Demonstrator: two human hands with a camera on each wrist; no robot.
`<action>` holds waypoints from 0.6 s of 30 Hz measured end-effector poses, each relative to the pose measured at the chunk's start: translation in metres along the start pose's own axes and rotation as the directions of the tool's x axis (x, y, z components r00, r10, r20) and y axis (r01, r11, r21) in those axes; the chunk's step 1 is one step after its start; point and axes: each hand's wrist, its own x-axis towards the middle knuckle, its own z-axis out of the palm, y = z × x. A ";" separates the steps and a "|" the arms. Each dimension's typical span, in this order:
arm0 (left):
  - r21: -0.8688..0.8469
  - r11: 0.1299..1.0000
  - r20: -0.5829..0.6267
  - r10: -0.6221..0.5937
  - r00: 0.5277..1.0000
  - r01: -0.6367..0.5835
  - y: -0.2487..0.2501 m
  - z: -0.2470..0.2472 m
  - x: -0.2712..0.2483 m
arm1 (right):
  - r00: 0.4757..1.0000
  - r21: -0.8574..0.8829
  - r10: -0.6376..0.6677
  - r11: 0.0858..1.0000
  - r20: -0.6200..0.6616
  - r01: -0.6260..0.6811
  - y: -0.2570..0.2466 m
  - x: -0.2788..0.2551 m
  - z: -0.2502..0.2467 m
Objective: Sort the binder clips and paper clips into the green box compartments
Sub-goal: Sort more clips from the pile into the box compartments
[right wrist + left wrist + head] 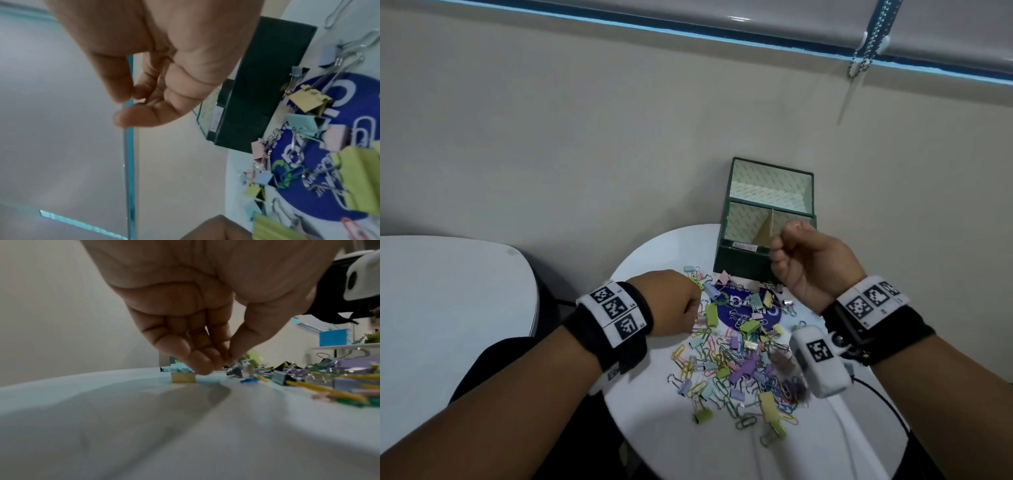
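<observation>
- Head view: my left hand (674, 301) is down at the far-left edge of the pile (739, 353), fingers curled towards the table (654, 250); from here I cannot tell what they hold.
- My right hand (811, 263) is raised at the near-right corner of the box (743, 260), fingers curled, thumb up. The box stands at the table's far edge, just beyond the pile, so the right hand is much the nearer to it.
- The box has a far compartment across its width and two near ones split by a divider (768, 229). They look bare, so I judge the sorting is barely begun.
- The table drops away close behind the box and to the left of my left hand; open surface lies mainly near me, past the pile.
- Left wrist view: my fingers (197, 363) and thumb come together at the table top, by a small binder clip (183, 378) and the clips (308, 374) to the right. Whether they already pinch something I cannot tell; it is blurred.
- Right wrist view: my thumb (115, 81) and forefinger meet loosely, and I see nothing between them. The box's dark wall (261, 84) is just beside the hand, with binder clips (308, 100) and paper clips spread on the near side.
- My guess: the left hand must carry its pick far and right, over the pile, to reach the box.
</observation>
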 end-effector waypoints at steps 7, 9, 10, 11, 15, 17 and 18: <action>-0.059 0.993 -0.161 -0.110 0.981 0.102 -0.006 -0.001 0.005 | 0.997 -0.439 -0.008 0.898 -0.082 -0.029 0.002 0.002 -0.010; -0.059 0.992 -0.170 -0.116 0.979 0.107 -0.008 -0.002 0.005 | 0.991 -0.591 0.075 0.797 -0.107 -0.124 0.009 0.002 -0.008; -0.060 0.994 -0.157 -0.105 0.982 0.096 -0.006 -0.002 0.005 | 0.987 -0.678 0.125 0.718 -0.096 -0.157 0.013 0.001 -0.006; -0.058 0.995 -0.121 -0.087 0.989 0.080 -0.004 -0.003 0.004 | 0.984 -0.796 0.164 0.584 -0.074 -0.157 0.015 0.000 -0.002; 0.004 0.997 0.058 -0.078 0.995 0.078 0.010 -0.001 0.000 | 0.954 -0.959 0.275 -0.212 0.124 0.186 0.035 -0.002 0.014; 0.032 0.997 0.065 -0.076 0.995 0.074 0.014 -0.002 0.002 | 0.927 -0.852 0.342 -0.431 0.152 0.299 0.045 0.000 0.019; 0.049 0.996 0.071 -0.074 0.995 0.070 0.016 -0.003 0.002 | 0.921 -0.812 0.359 -0.488 0.148 0.321 0.049 0.001 0.020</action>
